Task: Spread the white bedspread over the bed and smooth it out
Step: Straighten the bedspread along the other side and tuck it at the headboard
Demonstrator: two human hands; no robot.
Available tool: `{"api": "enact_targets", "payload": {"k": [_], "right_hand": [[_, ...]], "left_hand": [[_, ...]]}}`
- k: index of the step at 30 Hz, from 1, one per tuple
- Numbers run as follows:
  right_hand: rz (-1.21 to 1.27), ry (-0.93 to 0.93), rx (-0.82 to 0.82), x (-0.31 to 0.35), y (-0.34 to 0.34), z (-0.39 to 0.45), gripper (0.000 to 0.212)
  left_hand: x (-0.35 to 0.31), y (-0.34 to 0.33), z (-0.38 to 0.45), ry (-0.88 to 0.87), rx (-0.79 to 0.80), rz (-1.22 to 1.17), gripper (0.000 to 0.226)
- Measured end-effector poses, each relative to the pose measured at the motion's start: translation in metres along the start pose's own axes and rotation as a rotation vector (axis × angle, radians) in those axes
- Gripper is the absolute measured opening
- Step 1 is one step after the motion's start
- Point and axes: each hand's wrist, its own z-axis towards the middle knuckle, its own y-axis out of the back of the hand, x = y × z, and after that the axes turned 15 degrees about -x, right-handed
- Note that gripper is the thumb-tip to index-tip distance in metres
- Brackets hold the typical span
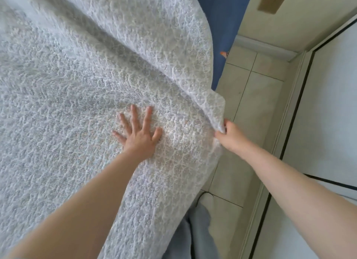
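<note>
My left hand (138,134) lies flat, fingers spread, pinning the white bedspread (81,71) on the bed. My right hand (230,136) pinches its edge beside the floor (249,104), probably to pull out the long ridge.

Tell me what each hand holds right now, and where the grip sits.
Right hand pinches the white bedspread at its side edge; left hand lies flat on it, gripping nothing.

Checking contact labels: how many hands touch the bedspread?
2. Left hand lies flat on the bedspread; right hand pinches its edge at the bedside.
</note>
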Motion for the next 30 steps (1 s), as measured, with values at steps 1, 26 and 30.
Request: {"api": "enact_targets", "payload": {"k": [1, 26, 30], "right_hand": [[0.004, -0.012, 0.034, 0.007, 0.000, 0.007, 0.045], [0.231, -0.069, 0.285, 0.237, -0.031, 0.114, 0.122], [0.064, -0.031, 0.164, 0.248, -0.027, 0.112, 0.057]], "left_hand": [[0.000, 0.001, 0.000, 0.002, 0.007, 0.005, 0.071], [-0.004, 0.027, 0.078, 0.156, -0.067, -0.012, 0.073], [-0.003, 0.027, 0.078, 0.147, -0.064, -0.010, 0.074]]}}
